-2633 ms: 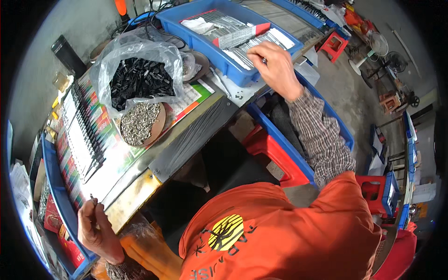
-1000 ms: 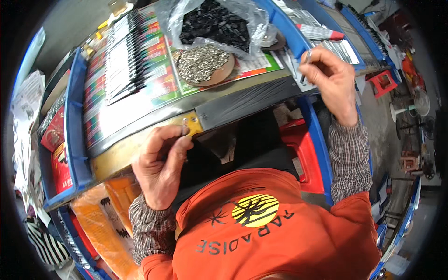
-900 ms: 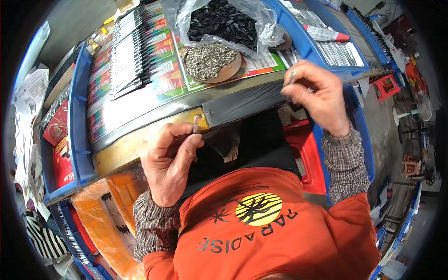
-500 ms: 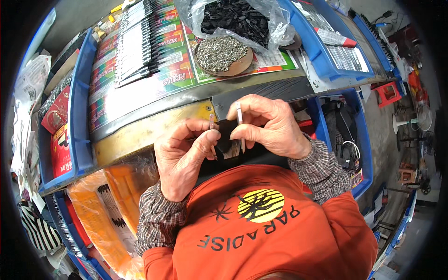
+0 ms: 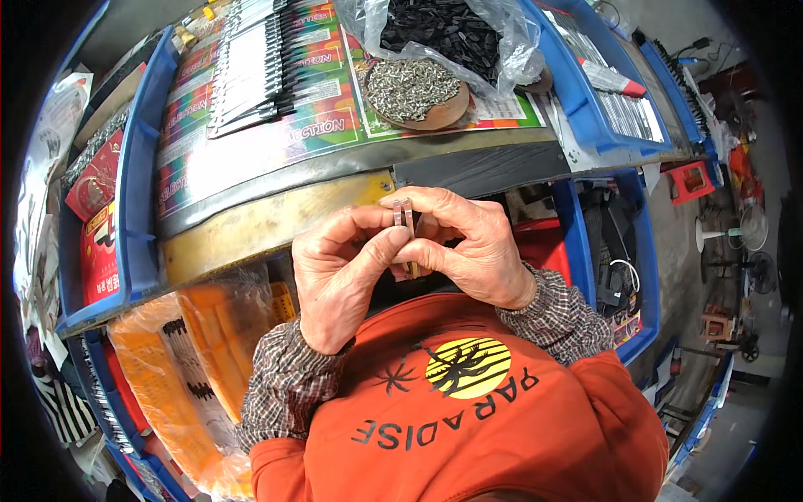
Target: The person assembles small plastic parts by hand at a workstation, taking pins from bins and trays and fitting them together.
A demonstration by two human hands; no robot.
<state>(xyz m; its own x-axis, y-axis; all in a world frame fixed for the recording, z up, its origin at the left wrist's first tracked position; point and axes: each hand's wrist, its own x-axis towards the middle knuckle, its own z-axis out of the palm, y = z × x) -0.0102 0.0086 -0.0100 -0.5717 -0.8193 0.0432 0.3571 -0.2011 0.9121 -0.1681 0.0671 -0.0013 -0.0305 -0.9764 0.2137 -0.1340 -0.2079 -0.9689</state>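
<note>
My left hand [image 5: 335, 272] is closed, its thumb and forefinger pinching a slim, shiny strip [image 5: 397, 212]. A matching slim strip [image 5: 408, 216] is pinched in my right hand [image 5: 481, 247]. The two strips stand side by side, upright, with their upper ends close together and the fingertips of both hands meeting around them. Most of their length is hidden by the fingers, so their exact kind cannot be made out. Both hands are held in front of the bench's front edge [image 5: 276, 219], above my lap.
On the bench lie a row of slim black-and-silver pieces [image 5: 247, 71], a round dish of small metal parts [image 5: 460, 109] and a bag of black pieces [image 5: 439, 38]. Blue trays [image 5: 138, 201] flank it. An orange plastic-wrapped bundle [image 5: 150, 368] sits below left, an open blue drawer [image 5: 644, 251] at right.
Both hands have come together, bringing the two strips from apart to side by side. The view has shifted slightly.
</note>
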